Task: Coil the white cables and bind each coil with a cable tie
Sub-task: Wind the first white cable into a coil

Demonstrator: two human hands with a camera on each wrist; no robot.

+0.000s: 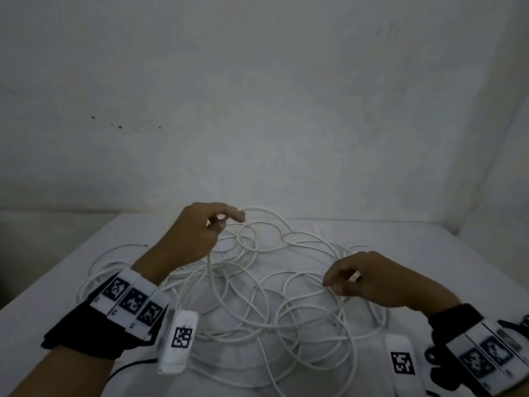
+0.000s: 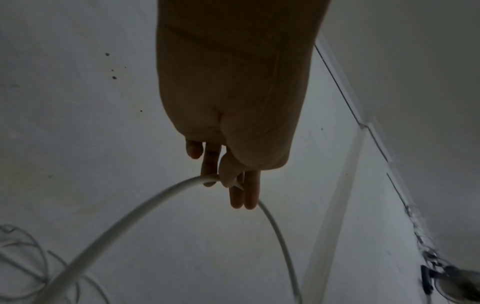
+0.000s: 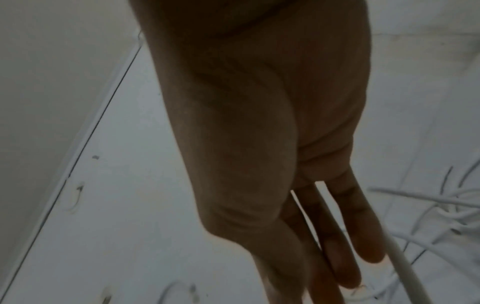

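A tangle of white cable (image 1: 257, 296) lies in loose loops over the white table (image 1: 446, 253). My left hand (image 1: 224, 222) is raised over the far side of the tangle. It pinches one strand between thumb and fingers, and that strand (image 2: 130, 216) arcs down from the pinch (image 2: 223, 181) on both sides. My right hand (image 1: 333, 283) hovers low over the right part of the tangle with its fingers relaxed. In the right wrist view those fingers (image 3: 337, 267) are nearly straight, and a strand (image 3: 400, 259) runs just beside them. No finished coil shows.
A plain wall (image 1: 257, 110) rises just behind the table's far edge. A few pale strips (image 1: 323, 229) lie at the far side, too faint to identify. A thin black cord (image 1: 128, 366) hangs off the near left. More cable loops (image 3: 441, 205) lie right of my right hand.
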